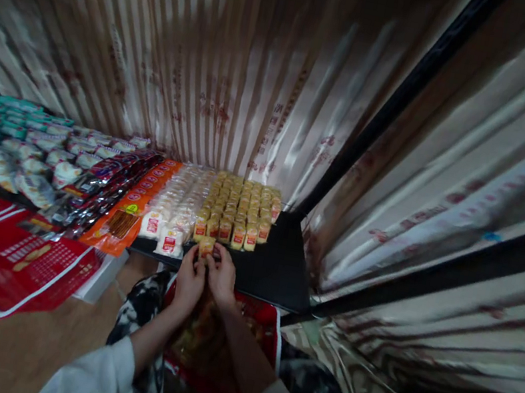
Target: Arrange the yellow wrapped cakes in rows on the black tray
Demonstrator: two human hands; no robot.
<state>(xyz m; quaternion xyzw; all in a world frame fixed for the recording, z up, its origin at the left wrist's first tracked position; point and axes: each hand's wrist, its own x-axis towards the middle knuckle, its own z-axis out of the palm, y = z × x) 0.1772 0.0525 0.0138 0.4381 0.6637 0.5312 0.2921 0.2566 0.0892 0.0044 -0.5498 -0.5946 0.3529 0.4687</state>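
Between the fingers of my left hand (190,278) and my right hand (222,276) is a small yellow snack packet (206,247) with a red label. Both hands grip it from the sides, at the front edge of a black shelf (276,263). Just beyond stand rows of similar yellow packets (242,210), packed close together. White packets (170,241) with red labels are lined up to their left. Below my forearms a red bag (277,341) with a white edge sits between my knees, holding more yellowish packets that look blurred.
Farther left lie orange packages (110,224), dark shiny packages (90,193) and white-and-teal bags (41,151). Red printed bags (36,272) hang at the front left. Striped printed sheeting (244,71) rises behind the shelf, with a dark slanted pole (383,116) at the right.
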